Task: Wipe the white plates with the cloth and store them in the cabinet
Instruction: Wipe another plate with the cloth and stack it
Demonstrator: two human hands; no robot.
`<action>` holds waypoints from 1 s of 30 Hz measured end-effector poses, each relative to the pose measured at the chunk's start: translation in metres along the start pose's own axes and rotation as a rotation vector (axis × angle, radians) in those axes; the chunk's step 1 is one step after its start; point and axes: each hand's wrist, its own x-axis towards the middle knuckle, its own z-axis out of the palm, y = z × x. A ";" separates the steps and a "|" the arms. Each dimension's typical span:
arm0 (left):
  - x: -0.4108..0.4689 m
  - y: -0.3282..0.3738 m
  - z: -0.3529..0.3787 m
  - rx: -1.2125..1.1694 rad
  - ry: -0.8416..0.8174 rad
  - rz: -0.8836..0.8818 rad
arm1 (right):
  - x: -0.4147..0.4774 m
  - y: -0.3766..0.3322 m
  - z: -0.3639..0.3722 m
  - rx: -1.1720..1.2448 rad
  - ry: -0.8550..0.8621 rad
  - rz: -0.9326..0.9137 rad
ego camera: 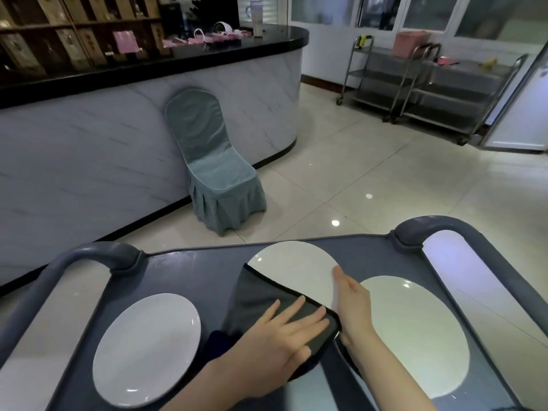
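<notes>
Three white plates lie on a grey cart top [184, 271]: a left plate [146, 350], a middle plate [293, 269] and a right plate [415, 336]. A dark grey cloth [264, 295] covers the near left part of the middle plate. My left hand [278, 336] presses flat on the cloth with fingers spread. My right hand [351, 301] rests on the middle plate's right edge with fingers straight; I cannot see whether the thumb hooks under the rim.
The cart has raised grey handles at the far left [98, 256] and far right [439, 226]. Beyond it stand a covered teal chair [213, 164], a marble-fronted counter [89, 155], steel trolleys [430, 84] and an open white door [522, 108] at the far right.
</notes>
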 end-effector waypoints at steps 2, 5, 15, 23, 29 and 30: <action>0.012 -0.005 0.000 0.008 0.016 -0.050 | -0.006 0.003 0.003 0.016 -0.027 0.012; 0.029 -0.022 -0.005 0.004 0.021 -0.183 | -0.014 0.008 0.005 0.045 -0.042 -0.027; -0.017 0.009 0.013 0.057 0.231 -0.242 | -0.009 -0.019 -0.010 0.187 0.025 -0.111; 0.030 0.010 -0.004 0.150 0.165 -0.177 | -0.034 0.000 0.000 0.150 -0.043 -0.066; 0.016 -0.018 -0.015 0.133 0.226 -0.444 | -0.028 -0.029 -0.008 0.163 -0.047 -0.109; 0.010 -0.018 -0.012 0.138 0.229 -0.446 | -0.027 -0.033 -0.010 0.160 -0.038 -0.121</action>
